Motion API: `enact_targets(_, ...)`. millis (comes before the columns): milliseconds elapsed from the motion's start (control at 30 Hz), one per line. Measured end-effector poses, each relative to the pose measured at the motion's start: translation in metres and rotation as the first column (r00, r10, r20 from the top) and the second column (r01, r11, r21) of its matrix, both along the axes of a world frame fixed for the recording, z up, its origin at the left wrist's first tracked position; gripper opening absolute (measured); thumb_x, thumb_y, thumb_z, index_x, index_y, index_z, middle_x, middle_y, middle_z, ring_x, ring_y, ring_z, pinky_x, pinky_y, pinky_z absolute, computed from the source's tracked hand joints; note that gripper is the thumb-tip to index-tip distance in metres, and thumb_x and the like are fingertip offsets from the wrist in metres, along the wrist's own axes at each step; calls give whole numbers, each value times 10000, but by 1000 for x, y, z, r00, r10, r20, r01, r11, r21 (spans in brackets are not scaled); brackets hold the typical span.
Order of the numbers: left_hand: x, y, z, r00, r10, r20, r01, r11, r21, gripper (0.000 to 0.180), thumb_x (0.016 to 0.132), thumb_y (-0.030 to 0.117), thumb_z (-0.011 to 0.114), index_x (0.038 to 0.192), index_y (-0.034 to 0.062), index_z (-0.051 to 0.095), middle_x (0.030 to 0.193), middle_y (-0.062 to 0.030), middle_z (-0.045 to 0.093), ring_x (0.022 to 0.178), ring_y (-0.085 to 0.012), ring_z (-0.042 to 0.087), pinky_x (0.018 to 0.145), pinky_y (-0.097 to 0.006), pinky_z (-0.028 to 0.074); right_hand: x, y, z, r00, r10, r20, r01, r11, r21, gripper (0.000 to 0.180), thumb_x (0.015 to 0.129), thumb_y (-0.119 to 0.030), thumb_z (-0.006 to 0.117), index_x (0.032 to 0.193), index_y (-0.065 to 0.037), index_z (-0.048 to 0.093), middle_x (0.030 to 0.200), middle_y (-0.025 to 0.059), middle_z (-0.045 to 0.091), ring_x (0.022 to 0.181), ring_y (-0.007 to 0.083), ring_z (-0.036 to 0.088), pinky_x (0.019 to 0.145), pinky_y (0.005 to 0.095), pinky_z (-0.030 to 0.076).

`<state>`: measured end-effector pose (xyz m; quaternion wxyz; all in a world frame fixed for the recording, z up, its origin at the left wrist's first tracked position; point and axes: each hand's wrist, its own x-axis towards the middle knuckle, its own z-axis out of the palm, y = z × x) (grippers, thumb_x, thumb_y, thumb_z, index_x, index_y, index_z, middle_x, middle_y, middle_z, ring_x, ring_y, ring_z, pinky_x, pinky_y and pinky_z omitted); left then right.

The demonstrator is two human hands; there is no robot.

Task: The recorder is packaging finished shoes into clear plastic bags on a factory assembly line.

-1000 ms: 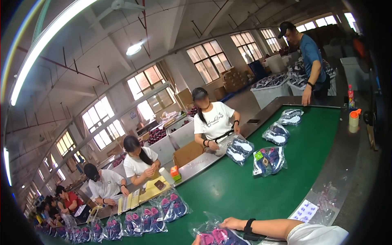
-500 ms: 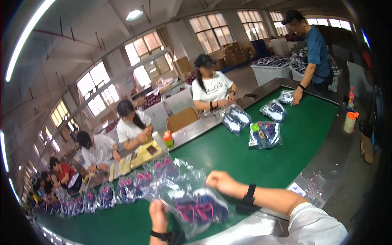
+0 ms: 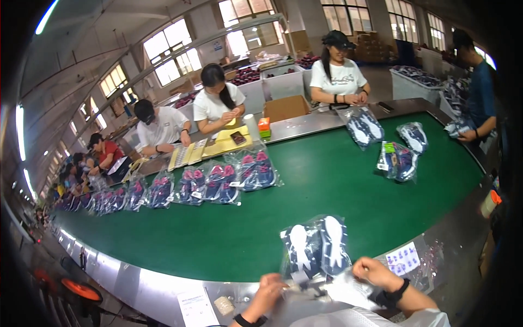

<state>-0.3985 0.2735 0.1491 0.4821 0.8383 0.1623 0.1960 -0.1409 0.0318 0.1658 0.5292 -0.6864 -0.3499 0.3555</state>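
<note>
A clear plastic bag with a pair of navy shoes (image 3: 317, 248), white soles facing up, lies on the green belt in front of me. My left hand (image 3: 267, 297) is closed at the bag's near left corner, somewhat blurred. At the near right side, my right hand (image 3: 377, 273) has its fingers curled together, pinching the bag's loose end. Between the hands, the clear film is crumpled and blurred over the metal edge.
Several bagged shoe pairs (image 3: 220, 182) line the far left of the green belt (image 3: 234, 234). More bags (image 3: 400, 161) lie at the far right. Co-workers sit or stand opposite. A printed sheet (image 3: 196, 308), a sticker sheet (image 3: 403, 259) and a tape roll (image 3: 224, 305) rest on the metal edge.
The bagged shoes, earlier lifted with pink laces showing, now lie on the belt soles up. Both hands have come to the bag's near end. My view has turned left.
</note>
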Motion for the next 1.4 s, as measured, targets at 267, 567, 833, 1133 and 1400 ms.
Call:
enact_targets(267,-17,-22,-36,982,149,-114,-174,499,-849,368,847,45,544,1206,49,463,1198,-105,463,1034,-197,510,875,-330,425,-54,-2,-26,979,-203,13,203,970,-137,627,820,-201,646,1289,8,286,1176,187,453,952,214,530,815,321,455)
enact_targets(567,26,-23,-24,987,111,-117,-154,863,-481,955,738,-66,647,1417,93,-4,1266,-137,327,947,-192,575,749,-276,501,-52,73,-25,998,25,61,-24,1000,-8,1034,761,-230,709,1393,31,-66,1378,276,261,1153,316,471,916,350,418)
enact_targets(833,40,-17,-4,968,192,-163,-248,836,-490,866,743,-98,552,1421,114,57,1288,-180,388,634,-131,580,502,-215,469,-52,68,-10,911,-271,-310,285,959,-1,974,768,-136,702,1411,-1,-17,1392,258,223,1104,261,492,869,329,457)
enact_targets(1133,-14,-21,-12,897,-29,-441,-295,704,-646,244,853,117,573,1072,12,562,784,-27,604,552,-50,484,473,-184,380,-74,11,-13,835,-392,-385,345,920,-188,71,846,-41,555,858,3,610,664,6,565,591,51,503,530,188,414)
enact_targets(1400,-26,-33,16,889,-58,-455,-295,686,-665,171,895,171,540,851,31,627,662,17,549,570,-48,492,516,-179,385,-49,-36,-2,841,-531,-102,496,833,-246,103,883,-81,530,802,-29,569,592,-44,505,494,24,408,446,188,307)
